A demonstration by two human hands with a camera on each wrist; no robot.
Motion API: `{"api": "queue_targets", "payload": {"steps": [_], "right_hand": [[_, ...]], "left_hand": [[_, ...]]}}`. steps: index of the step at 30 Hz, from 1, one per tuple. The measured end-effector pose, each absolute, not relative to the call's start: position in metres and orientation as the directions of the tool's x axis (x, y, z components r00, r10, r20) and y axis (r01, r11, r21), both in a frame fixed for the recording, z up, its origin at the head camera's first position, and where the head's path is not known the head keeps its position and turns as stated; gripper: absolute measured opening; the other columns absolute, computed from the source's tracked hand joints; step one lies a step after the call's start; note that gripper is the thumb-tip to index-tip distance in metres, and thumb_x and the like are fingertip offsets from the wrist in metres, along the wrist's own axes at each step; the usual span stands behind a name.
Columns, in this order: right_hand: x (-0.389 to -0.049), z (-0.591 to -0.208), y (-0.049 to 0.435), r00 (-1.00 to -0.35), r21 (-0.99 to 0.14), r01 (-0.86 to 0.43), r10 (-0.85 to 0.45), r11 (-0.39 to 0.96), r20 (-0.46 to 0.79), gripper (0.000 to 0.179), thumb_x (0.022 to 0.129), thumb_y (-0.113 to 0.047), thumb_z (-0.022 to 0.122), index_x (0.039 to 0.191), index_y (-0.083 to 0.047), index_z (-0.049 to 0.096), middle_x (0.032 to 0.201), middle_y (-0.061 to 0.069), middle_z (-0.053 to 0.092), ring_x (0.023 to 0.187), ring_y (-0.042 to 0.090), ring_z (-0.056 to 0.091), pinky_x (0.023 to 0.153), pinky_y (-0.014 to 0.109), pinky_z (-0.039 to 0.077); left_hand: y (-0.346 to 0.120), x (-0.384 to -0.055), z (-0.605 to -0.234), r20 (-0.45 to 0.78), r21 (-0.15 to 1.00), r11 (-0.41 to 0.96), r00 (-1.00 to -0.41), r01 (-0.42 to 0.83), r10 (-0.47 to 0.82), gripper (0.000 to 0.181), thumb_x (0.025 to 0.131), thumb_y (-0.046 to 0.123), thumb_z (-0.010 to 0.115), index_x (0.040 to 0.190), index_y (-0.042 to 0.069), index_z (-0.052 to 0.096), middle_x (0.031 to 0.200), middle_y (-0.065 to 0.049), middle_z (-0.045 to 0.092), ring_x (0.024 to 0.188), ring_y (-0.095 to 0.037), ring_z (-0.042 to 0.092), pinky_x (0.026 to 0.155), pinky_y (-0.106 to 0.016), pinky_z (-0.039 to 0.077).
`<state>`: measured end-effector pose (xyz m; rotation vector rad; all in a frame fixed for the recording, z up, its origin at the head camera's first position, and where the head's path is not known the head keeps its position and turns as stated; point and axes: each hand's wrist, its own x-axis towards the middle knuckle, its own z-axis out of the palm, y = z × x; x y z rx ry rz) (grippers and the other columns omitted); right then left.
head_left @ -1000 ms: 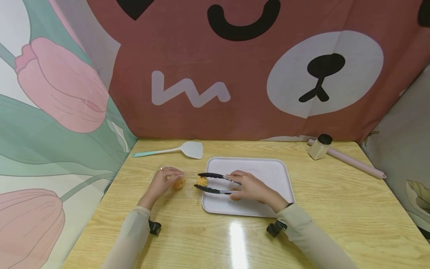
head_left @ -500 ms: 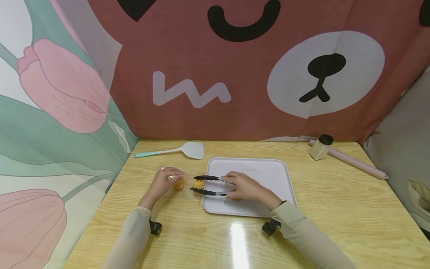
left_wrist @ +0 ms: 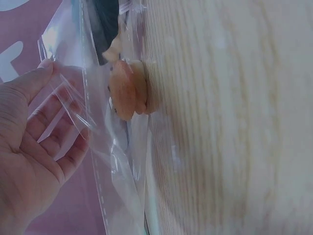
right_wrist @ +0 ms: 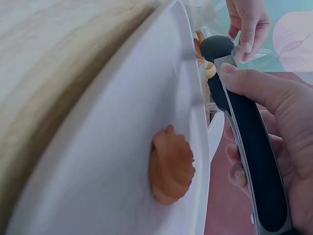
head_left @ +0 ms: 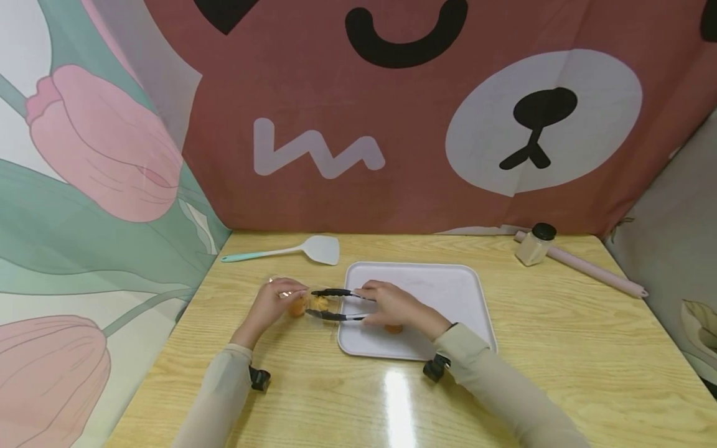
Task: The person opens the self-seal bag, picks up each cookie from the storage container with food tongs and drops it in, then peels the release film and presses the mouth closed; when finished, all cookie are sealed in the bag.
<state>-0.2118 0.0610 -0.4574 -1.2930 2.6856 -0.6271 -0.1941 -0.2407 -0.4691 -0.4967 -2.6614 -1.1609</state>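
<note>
Right hand (head_left: pixel 392 305): gripping the tongs (right_wrist: pixel 254 147) over the left part of the tray (head_left: pixel 442 298), thumb laid along one arm, fingers curled around the other side.
Right forearm (head_left: pixel 504 386): slanting in from the lower right, sleeve crossing above the tray's near edge, hand pointing left.
Tongs: reaching out past the tray's left rim, tips on either side of a yellow pastry (head_left: pixel 319 303); how hard they squeeze, cannot tell.
Yellow pastry: right there between the tips, left of the tray, just beside the orange bun (left_wrist: pixel 124 90).
Left hand (head_left: pixel 274 305): over on the left, pinching the clear bag (left_wrist: pixel 117 171) at its edge, thumb on one side, bent fingers showing through the film.
Left forearm (head_left: pixel 215 392): rising from the lower left, the hand angled in to the right, facing the tong tips.
Orange bun: seen through the bag's film, low by the table (head_left: pixel 308 404), partly covered by the left fingers from above.
Brown pastry (right_wrist: pixel 171 166): lying on the tray below the right hand.
Far edge: spatula (head_left: pixel 322 250) on the left, jar (head_left: pixel 533 250) and pink rolling pin (head_left: pixel 596 272) on the right.
</note>
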Motion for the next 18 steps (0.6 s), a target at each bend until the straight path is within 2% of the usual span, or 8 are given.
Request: {"api": "queue_targets", "payload": {"steps": [18], "right_hand": [[-0.220,-0.455,0.046,-0.618,-0.394,-0.747,-0.777,0.535,0.116,0.069,0.077,-0.033,0.079,0.133,-0.003,0.053,0.122,0.012,0.057,0.106,0.024,0.057,0.089,0.036,0.049]], "left_hand": [[-0.241,-0.195,-0.470,0.333,0.665,0.630,-0.914,0.401,0.230,0.013,0.084,0.014,0.071,0.095,0.010,0.076,0.095,-0.006,0.071,0.095,-0.028,0.062,0.089,-0.049,0.047]]}}
